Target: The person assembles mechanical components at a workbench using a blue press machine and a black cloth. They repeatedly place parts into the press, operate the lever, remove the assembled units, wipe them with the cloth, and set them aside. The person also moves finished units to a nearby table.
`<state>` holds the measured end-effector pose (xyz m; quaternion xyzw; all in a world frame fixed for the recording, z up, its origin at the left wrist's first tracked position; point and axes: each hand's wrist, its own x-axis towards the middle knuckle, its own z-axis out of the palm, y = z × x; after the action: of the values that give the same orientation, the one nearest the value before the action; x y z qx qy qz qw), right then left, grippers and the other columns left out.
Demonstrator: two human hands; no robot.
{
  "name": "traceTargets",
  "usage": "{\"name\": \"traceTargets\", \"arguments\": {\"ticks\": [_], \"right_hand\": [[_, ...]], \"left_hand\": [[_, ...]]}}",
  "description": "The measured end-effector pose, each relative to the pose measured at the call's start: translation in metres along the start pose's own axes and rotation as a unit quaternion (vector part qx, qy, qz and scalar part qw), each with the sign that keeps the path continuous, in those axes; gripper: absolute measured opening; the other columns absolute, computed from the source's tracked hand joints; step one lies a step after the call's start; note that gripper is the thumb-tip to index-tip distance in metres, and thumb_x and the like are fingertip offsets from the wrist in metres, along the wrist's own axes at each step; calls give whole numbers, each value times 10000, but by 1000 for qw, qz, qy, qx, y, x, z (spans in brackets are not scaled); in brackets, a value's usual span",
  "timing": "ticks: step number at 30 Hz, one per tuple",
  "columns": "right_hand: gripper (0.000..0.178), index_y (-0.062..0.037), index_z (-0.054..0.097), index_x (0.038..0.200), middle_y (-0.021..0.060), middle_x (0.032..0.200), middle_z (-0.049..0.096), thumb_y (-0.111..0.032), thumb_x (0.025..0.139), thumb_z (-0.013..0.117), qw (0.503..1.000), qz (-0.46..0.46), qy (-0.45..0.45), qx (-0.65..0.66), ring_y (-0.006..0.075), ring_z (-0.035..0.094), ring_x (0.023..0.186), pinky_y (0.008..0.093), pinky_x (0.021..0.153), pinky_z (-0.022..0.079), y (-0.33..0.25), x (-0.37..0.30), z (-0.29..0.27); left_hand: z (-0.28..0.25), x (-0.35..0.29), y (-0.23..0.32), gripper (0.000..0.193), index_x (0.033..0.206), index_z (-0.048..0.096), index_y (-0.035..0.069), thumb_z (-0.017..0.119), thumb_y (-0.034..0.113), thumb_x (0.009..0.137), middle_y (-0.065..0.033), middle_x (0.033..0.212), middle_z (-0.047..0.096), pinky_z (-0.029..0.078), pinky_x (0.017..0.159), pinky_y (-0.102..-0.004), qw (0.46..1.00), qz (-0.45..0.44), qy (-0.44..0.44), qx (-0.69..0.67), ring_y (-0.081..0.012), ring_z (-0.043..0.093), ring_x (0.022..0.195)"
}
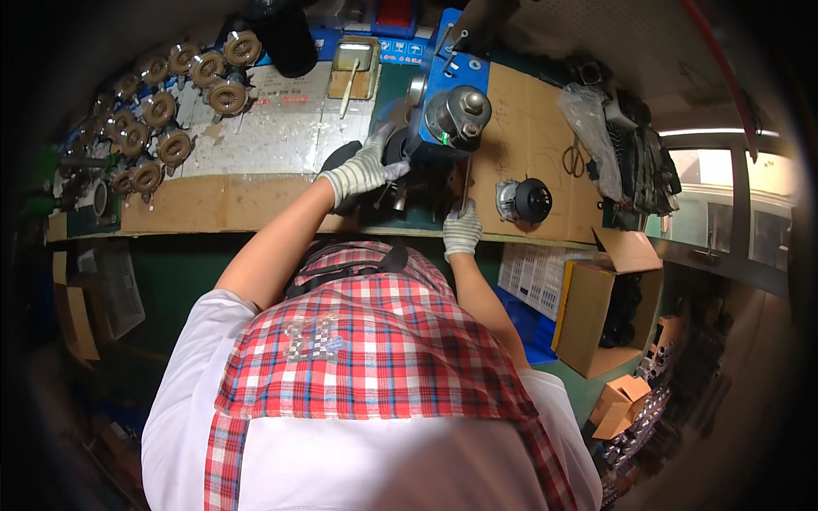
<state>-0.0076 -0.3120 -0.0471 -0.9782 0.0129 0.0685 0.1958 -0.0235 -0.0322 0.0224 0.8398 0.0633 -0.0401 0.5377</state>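
My left hand (362, 175), in a striped work glove, reaches to the left side of a blue bench press (443, 94). Its thumb and fingers are around a dark round part (395, 146) there, partly hidden by the press. My right hand (463, 230), gloved alike, is closed on the lower end of a thin metal lever (467, 183) that hangs from the press's right side. Beneath the press head the details are dark. To the right of that hand, a motor-like part with a black round cap (534, 200) stands on the cardboard-covered bench.
Several brown wheel-like parts (228, 98) stand at the left. A brush (349, 88) lies across a small tray (372, 51) at the back. Scissors (573, 160) and a plastic bag (588, 128) are at right. An open carton (588, 315) stands below the bench's right end.
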Motion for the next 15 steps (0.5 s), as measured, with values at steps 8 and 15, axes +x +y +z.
{"name": "traceTargets", "arguments": {"ticks": [8,15], "right_hand": [[388,-71,613,1209,261,904,694,-361,973,508,994,-19,-84,73,460,660,904,530,808,519,10,-15,-23],[565,-8,384,1474,-10,606,394,-280,1016,569,791,88,-430,427,101,417,452,276,435,427,-56,-111,-263]], "left_hand": [[13,8,7,759,1432,431,-49,700,405,886,-212,1282,605,444,1001,-368,971,-142,-9,-193,-283,563,1161],[43,21,-1,710,1225,574,-113,732,450,823,-246,1109,679,505,897,-406,962,-207,139,-109,-320,656,1025]]}}
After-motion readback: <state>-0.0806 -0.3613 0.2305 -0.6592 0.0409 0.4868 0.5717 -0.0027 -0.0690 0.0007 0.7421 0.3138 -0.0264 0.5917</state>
